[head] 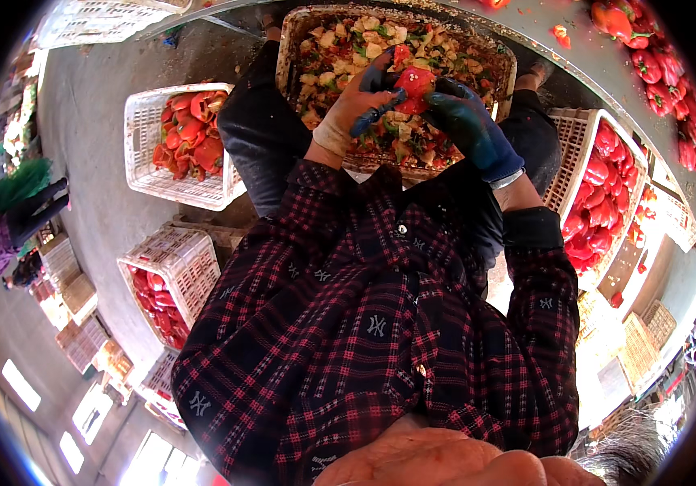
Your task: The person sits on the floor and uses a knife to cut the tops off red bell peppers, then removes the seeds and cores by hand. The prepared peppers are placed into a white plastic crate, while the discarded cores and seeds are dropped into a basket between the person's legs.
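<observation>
Both of my hands are raised over a crate of scraps, with a red bell pepper [416,85] held between them. A few pale seeds cling to the pepper's surface. My left hand [357,100], in a pale glove with dark blue coated fingers, grips its left side. On the other side, the blue-gloved fingers of my right hand [469,124] press against it. Below them, the scrap crate [282,58] between my knees is full of pale pepper cores, green stems and red bits. Whether a small tool is hidden inside either hand cannot be seen.
To my left stands a white plastic crate [141,176] of opened red peppers, with another crate [181,249] behind it. Close on my right is a crate [557,161] of glossy red peppers. A metal table [530,24] bearing peppers curves ahead. A person [11,212] is at far left.
</observation>
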A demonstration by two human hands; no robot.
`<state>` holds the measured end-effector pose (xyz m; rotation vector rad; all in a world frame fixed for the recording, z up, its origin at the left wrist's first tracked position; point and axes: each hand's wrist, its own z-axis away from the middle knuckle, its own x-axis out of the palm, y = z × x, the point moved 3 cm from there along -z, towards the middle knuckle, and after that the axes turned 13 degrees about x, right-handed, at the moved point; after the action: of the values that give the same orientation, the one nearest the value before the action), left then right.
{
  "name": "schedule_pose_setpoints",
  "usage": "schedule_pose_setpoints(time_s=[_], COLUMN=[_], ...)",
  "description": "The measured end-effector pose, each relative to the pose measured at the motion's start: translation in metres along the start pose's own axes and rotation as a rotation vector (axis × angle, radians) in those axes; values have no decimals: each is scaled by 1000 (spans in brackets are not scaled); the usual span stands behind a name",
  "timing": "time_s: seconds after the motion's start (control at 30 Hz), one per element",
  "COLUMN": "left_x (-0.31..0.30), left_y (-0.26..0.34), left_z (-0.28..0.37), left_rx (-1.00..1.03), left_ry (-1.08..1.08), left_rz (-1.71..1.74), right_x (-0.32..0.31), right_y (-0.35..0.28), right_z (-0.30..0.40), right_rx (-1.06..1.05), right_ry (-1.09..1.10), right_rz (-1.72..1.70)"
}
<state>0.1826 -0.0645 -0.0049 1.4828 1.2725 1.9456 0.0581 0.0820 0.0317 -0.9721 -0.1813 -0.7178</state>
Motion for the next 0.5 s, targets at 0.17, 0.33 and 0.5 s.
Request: schedule_pose_setpoints(time_s=[0.17,0.33,0.5], left_x=[21,34,28], left_y=[1,6,15], left_z=[3,17,17], left_rx=[109,190,87], left_ry=[-57,-81,-180], left_rz=[-420,32,94], right_x=[16,13,20], right_y=[4,31,18], right_z=[0,-10,14], right_rx=[-102,-169,-471], right_ry=[178,243,76], right_rz=[38,-541,187])
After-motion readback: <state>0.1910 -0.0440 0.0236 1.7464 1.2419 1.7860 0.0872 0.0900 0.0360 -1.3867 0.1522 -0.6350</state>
